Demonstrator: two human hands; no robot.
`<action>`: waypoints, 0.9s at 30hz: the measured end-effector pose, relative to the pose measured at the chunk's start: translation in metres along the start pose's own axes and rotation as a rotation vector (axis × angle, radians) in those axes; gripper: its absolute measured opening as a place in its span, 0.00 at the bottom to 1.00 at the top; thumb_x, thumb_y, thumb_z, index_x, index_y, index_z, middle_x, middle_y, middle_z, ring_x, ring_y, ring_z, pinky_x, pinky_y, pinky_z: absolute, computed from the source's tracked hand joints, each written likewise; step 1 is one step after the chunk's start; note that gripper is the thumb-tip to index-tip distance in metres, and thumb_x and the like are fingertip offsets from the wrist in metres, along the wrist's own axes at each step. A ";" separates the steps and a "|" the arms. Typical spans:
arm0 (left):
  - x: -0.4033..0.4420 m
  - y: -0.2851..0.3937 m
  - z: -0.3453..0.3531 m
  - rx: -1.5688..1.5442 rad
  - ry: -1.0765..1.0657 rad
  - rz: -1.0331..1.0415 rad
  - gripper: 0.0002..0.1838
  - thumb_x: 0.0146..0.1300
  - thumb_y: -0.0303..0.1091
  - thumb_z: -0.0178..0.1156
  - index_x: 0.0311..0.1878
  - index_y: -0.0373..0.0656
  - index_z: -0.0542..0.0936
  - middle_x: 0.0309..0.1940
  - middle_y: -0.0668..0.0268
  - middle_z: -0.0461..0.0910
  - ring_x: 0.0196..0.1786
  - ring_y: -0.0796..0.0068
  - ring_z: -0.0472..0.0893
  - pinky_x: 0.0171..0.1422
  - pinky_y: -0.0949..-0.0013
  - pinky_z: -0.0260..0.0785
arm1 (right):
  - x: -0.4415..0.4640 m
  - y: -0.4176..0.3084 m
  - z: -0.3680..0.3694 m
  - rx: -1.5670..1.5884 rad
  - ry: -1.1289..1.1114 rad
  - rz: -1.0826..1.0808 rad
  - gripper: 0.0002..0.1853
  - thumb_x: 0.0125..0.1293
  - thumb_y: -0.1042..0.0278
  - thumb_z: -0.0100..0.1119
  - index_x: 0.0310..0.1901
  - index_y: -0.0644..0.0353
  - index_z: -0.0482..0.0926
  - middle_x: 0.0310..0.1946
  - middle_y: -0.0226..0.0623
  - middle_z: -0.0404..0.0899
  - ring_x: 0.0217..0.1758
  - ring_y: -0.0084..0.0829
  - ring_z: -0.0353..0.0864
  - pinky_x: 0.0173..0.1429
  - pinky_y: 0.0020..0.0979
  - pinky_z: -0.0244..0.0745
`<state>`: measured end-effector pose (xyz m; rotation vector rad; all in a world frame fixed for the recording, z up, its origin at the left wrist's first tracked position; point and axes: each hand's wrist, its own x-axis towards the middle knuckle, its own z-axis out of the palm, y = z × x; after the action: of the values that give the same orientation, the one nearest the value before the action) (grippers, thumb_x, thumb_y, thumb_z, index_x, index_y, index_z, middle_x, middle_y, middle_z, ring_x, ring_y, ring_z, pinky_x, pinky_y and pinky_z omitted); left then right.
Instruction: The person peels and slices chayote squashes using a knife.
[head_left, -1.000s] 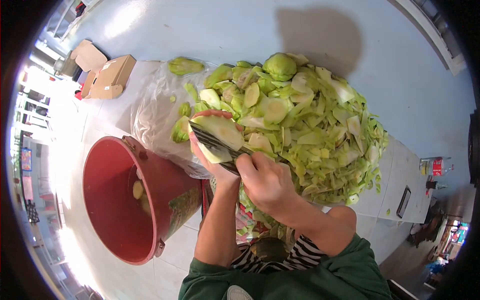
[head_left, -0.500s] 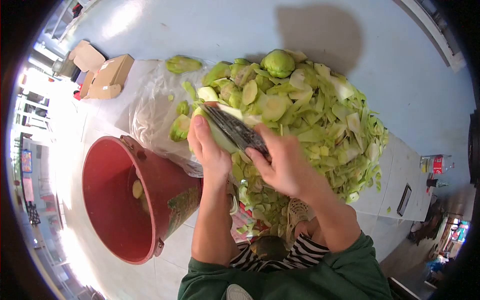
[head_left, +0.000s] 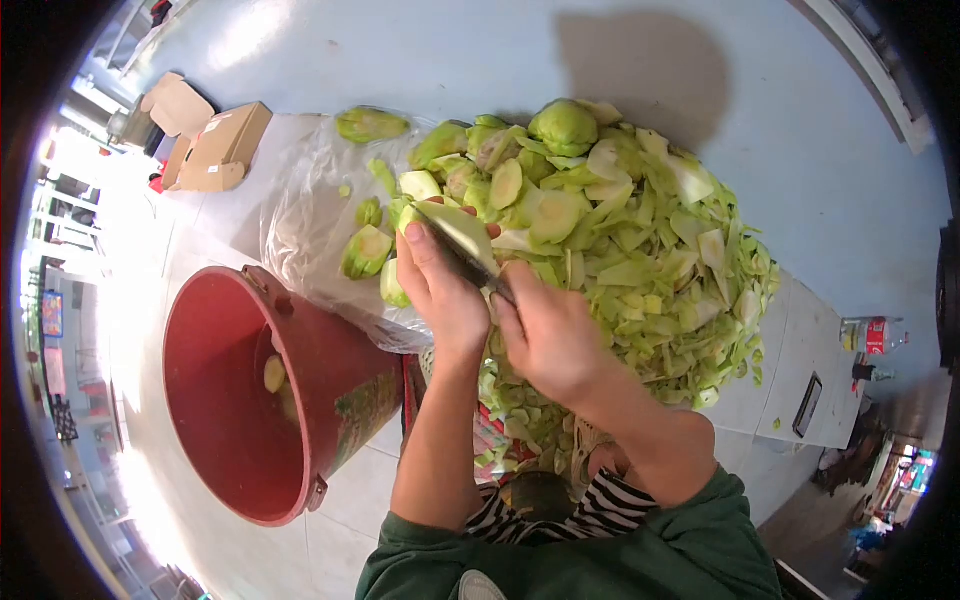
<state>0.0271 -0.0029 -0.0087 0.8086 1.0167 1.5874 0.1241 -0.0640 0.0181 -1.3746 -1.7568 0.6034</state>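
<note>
My left hand (head_left: 447,305) is wrapped round a partly peeled chayote (head_left: 468,230), its pale flesh showing. In my right hand (head_left: 555,335) is a knife (head_left: 460,262), gripped by the handle, with its dark blade lying against the chayote. The blade points up and to the left, close to my left thumb. Behind and to the right of both hands spreads a big heap of green peelings (head_left: 670,270). On top of the heap, at the back, rests an unpeeled chayote (head_left: 565,128).
A red bucket (head_left: 350,345) lies tipped at the left, with pale pieces inside. Beside it is a clear plastic bag (head_left: 300,230) with chayotes (head_left: 367,252) on it. Further off are an open cardboard box (head_left: 228,150), a bottle (head_left: 875,335) and a dark flat rectangular object (head_left: 807,405).
Both hands have shifted slightly, the left one to the right. The knife has turned from showing its broad blade to nearly edge-on, and more of the chayote's pale flesh shows.
</note>
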 end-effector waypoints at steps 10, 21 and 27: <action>0.015 -0.003 -0.016 -0.040 -0.163 0.042 0.24 0.77 0.50 0.42 0.55 0.37 0.74 0.44 0.61 0.80 0.44 0.68 0.81 0.53 0.64 0.74 | 0.018 0.012 -0.050 0.385 -0.169 0.192 0.23 0.62 0.71 0.63 0.57 0.70 0.71 0.29 0.49 0.82 0.29 0.39 0.84 0.34 0.33 0.77; 0.020 0.025 -0.019 -0.591 -0.330 -0.282 0.32 0.73 0.59 0.42 0.55 0.35 0.74 0.43 0.56 0.80 0.44 0.65 0.81 0.47 0.63 0.76 | 0.015 0.021 -0.064 0.571 -0.232 0.484 0.17 0.66 0.67 0.62 0.53 0.65 0.73 0.21 0.25 0.74 0.16 0.15 0.68 0.19 0.22 0.66; 0.023 0.021 -0.026 -0.587 -0.412 -0.280 0.32 0.73 0.58 0.43 0.55 0.35 0.75 0.45 0.60 0.79 0.48 0.67 0.80 0.53 0.65 0.74 | 0.014 0.027 -0.063 0.601 -0.252 0.491 0.17 0.66 0.64 0.63 0.51 0.64 0.74 0.19 0.23 0.72 0.15 0.14 0.67 0.19 0.21 0.65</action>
<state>-0.0095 0.0114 -0.0006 0.5220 0.3164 1.3015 0.1897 -0.0491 0.0370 -1.3195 -1.2432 1.4901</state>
